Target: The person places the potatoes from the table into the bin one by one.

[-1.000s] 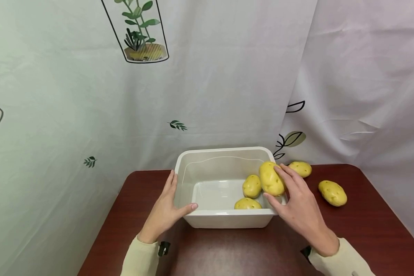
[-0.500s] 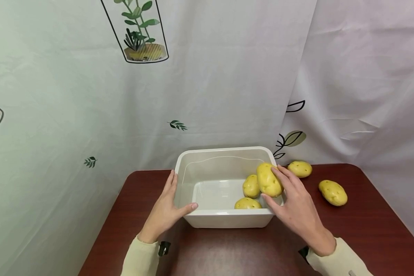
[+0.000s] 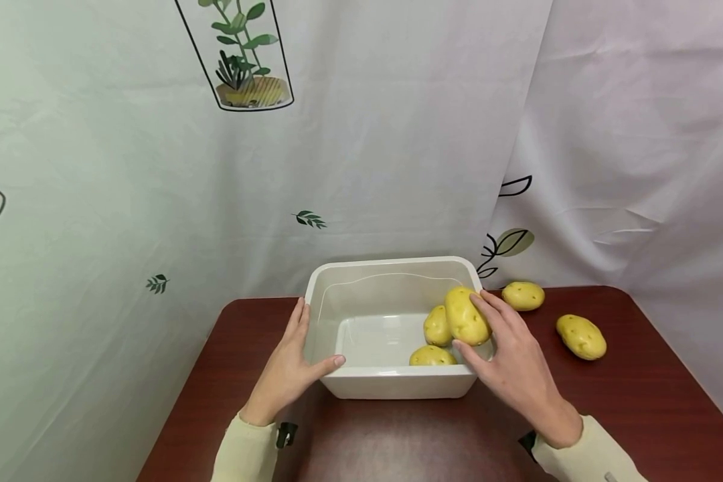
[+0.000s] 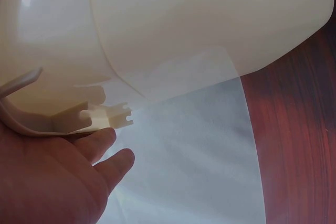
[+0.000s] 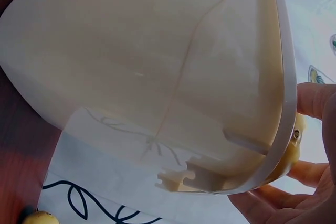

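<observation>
From where I sit, my head view puts the right hand [image 3: 521, 368] over the right side of a pale plastic bin [image 3: 397, 385], gripping a yellow potato [image 3: 466, 316] between thumb and fingers [image 3: 495, 316], which are parted about as wide as the potato and curve onto its right side. My right wrist view shows the same grip past the bin's rim, which hides part of the potato. I can't tell whether the held one touches the far potato [image 3: 436, 326] that lies in the bin just behind it. A near potato [image 3: 432, 356] is also inside, by the front wall, its lower part hidden. The left hand [image 3: 283, 371] is at the bin's left end, fingers straight along the outside, thumb spread wide of them over the near-left corner; on my left wrist view two fingertips sit right by the rim. Right of the bin, a back potato [image 3: 523, 295] and a front potato [image 3: 581, 337] lie apart on the dark red surface [image 3: 397, 442], before a printed cloth [image 3: 397, 147].
</observation>
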Tool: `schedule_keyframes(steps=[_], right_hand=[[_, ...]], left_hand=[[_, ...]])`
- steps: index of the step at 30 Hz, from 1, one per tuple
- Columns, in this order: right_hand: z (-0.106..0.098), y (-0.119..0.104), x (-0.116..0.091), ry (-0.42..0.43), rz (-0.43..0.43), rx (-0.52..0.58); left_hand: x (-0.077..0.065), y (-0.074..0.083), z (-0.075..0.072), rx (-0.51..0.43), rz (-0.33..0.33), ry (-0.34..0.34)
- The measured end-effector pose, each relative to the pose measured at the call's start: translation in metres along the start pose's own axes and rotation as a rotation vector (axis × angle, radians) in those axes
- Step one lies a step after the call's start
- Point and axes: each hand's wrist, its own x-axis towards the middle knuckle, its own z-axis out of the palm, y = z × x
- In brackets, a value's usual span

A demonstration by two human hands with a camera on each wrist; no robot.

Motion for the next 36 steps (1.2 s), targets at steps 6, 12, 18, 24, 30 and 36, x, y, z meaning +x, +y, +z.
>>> schedule_keyframes(steps=[6, 12, 18, 24, 30, 36], right_hand=[[0.002, 0.000, -0.001, 0.000, 0.001, 0.000], [0.003, 0.000, -0.001, -0.007, 0.008, 0.003], [0.005, 0.002, -0.001, -0.014, 0.009, 0.005], [0.007, 0.003, -0.002, -0.025, 0.002, -0.005], [0.008, 0.005, -0.002, -0.027, -0.006, -0.010], [0.011, 0.005, -0.001, -0.031, -0.031, -0.008]], left_hand=[[0.000, 0.000, 0.000, 0.001, 0.000, 0.000], [0.000, 0.000, 0.000, 0.009, 0.001, -0.001], [0.000, 0.000, 0.000, 0.007, 0.002, 0.003], [0.000, 0.001, 0.000, 0.006, 0.005, 0.004], [0.000, 0.000, 0.000, 0.002, 0.005, 0.003], [0.000, 0.000, 0.001, 0.002, 0.006, 0.003]])
